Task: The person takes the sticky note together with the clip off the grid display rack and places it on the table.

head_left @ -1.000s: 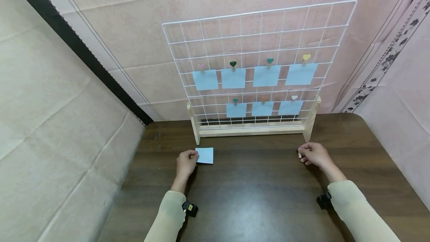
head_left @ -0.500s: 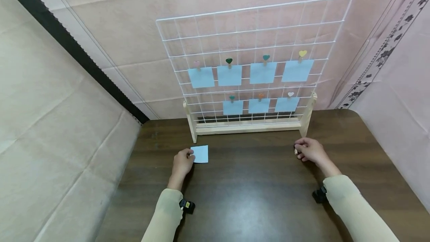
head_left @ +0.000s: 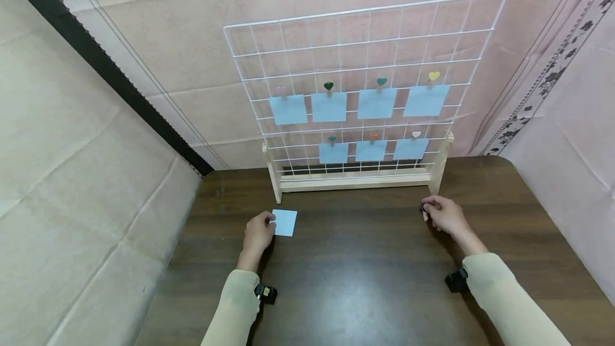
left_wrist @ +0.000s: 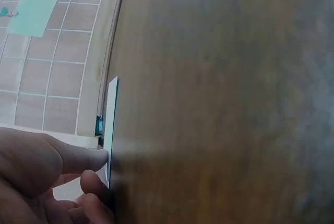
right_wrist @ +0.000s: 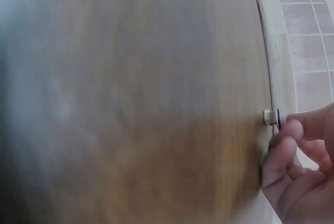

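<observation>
Two grips on, one per side. Left?

Left hand: fingers and thumb pinch one edge of a blue card. Thin, flat, matte paper, straight edges; it sticks out to the right of those fingertips. Can't tell if it touches the table, brown wood grain with a soft sheen.

Right?

Right hand: fingertips pinch a small clip, pale wood look, its end poking past them.

Beyond the fingers?

White wire grid in a pale wood stand. Seven hanging cards, four over three, several heart-topped pegs.
</observation>
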Motion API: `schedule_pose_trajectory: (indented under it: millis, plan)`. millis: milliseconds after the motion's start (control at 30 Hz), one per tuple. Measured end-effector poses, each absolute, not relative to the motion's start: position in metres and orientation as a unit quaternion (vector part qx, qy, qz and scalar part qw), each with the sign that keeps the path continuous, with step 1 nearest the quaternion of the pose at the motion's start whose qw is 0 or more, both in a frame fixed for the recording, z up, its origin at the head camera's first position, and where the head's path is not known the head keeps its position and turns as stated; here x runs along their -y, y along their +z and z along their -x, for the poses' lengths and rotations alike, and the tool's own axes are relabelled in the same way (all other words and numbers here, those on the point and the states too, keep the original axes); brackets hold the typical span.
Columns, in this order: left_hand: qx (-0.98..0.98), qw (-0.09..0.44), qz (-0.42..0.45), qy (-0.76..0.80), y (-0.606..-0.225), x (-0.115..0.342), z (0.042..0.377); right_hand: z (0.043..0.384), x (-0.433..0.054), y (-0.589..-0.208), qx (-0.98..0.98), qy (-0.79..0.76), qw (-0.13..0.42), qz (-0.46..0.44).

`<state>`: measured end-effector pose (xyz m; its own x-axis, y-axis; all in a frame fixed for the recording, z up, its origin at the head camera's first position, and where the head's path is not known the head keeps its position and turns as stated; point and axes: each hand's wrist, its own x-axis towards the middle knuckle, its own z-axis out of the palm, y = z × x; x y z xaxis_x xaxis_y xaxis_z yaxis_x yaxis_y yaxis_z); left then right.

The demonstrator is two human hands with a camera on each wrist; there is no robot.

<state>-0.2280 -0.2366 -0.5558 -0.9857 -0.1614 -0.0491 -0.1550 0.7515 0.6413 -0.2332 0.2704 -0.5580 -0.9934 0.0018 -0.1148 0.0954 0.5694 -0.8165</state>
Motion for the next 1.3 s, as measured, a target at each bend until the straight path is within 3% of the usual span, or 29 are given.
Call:
schedule_pose_trajectory:
  millis: [233, 467, 700, 1067, 1300]
  plan:
    - [0.933, -0.002, -0.088, -0.350, -0.553, 0.236, 0.226, 0.233, -0.269, -0.557, -0.893, -0.448, 0.034, -0.024]
    - [0.930, 0.003, -0.081, -0.358, -0.551, 0.237, 0.224, 0.229, -0.258, -0.544, -0.900, -0.432, -0.050, 0.017]
    - [0.924, 0.019, -0.079, -0.373, -0.549, 0.234, 0.220, 0.230, -0.235, -0.532, -0.898, -0.426, -0.092, 0.063]
    - [0.891, 0.108, -0.047, -0.439, -0.536, 0.210, 0.223, 0.241, -0.206, -0.527, -0.897, -0.426, -0.076, 0.092]
    - [0.827, 0.112, -0.033, -0.550, -0.530, 0.190, 0.234, 0.251, -0.181, -0.516, -0.876, -0.465, -0.071, 0.106]
